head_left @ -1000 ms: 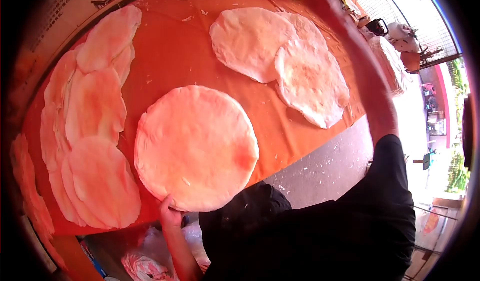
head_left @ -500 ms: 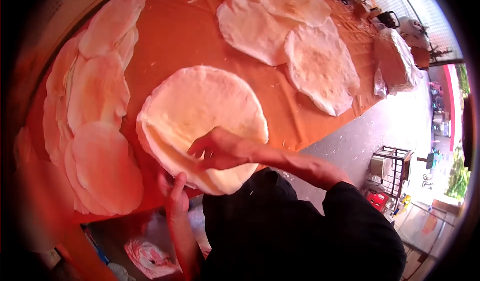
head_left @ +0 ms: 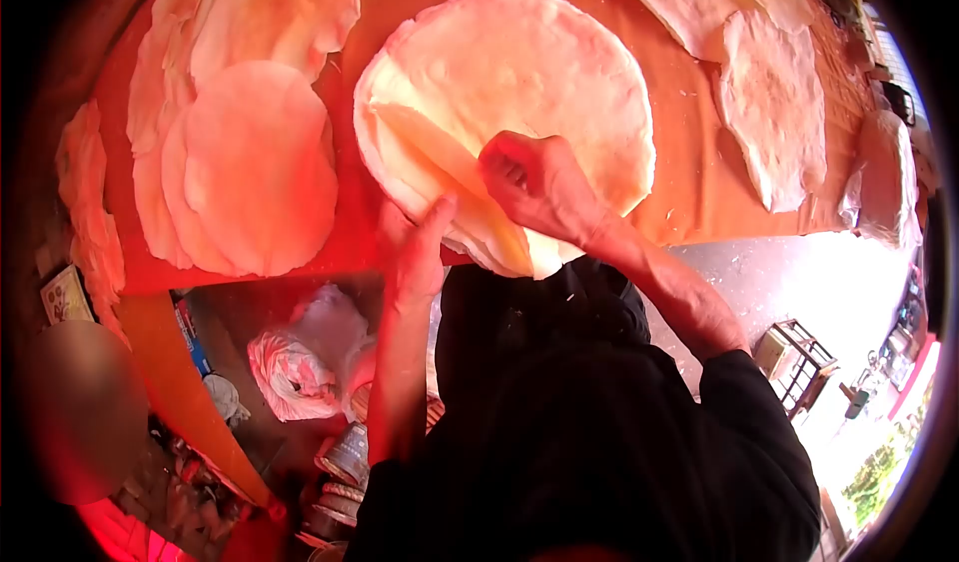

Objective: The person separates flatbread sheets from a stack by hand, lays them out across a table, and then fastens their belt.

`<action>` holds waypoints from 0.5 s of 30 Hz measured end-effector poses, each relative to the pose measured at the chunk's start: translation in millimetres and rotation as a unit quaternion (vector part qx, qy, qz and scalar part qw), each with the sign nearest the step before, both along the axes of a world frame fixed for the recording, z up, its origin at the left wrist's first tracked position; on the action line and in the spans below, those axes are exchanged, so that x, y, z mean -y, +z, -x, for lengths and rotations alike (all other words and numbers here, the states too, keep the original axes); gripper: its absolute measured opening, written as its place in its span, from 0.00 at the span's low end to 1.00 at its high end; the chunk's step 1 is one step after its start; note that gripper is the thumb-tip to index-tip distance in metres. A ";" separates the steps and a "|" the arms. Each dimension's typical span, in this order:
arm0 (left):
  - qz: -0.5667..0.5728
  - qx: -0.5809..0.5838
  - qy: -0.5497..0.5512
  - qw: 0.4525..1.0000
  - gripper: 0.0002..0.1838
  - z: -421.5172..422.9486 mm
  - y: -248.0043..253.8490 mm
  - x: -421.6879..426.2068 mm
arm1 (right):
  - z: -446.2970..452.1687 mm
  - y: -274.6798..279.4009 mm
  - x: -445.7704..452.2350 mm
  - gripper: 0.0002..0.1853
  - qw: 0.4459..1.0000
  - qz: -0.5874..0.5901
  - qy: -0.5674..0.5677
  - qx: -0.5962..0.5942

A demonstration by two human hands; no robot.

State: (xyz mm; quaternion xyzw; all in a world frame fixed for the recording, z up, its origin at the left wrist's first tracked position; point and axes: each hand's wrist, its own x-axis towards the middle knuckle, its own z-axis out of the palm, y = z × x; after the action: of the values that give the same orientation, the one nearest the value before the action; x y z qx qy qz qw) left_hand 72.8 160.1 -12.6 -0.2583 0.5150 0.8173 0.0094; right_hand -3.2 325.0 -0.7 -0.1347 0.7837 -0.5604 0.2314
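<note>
The round bread (head_left: 529, 62) on the bench (head_left: 689, 197) was parted only along its near side, the right hand (head_left: 534, 182) pinching its flap (head_left: 425, 142), the left hand's (head_left: 415, 257) fingers gripping its edge.

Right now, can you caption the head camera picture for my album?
Left hand and right hand at a big round flatbread on an orange table, more flatbreads on both sides.

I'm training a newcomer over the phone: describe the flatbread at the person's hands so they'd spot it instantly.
On the orange-covered table, look between the overlapping pile on the left and the flatbreads on the right. The round flatbread is at the near edge, by both hands. Only it shows an open split, along its lower left.
</note>
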 end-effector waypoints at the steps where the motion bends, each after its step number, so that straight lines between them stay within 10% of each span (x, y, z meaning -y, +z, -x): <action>1: 0.013 0.010 0.002 1.000 0.24 -0.6 -3.2 1.3 | -2.8 -1.9 3.2 0.05 0.997 -0.030 -0.001 -0.076; 10: -0.080 0.134 0.088 0.984 0.17 -26.3 -54.4 26.7 | -24.4 -20.8 21.3 0.10 0.910 -0.200 0.152 -0.331; 15: -0.058 0.022 0.066 0.996 0.27 -37.0 -31.2 43.5 | 72.8 35.0 -81.2 0.16 0.987 0.075 -0.048 0.135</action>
State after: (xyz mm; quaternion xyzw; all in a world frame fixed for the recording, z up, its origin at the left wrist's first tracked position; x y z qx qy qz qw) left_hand 109.8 116.6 -43.8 -0.3086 0.4481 0.8388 -0.0187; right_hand -76.1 406.2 34.3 -0.0370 0.7067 -0.6411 0.2969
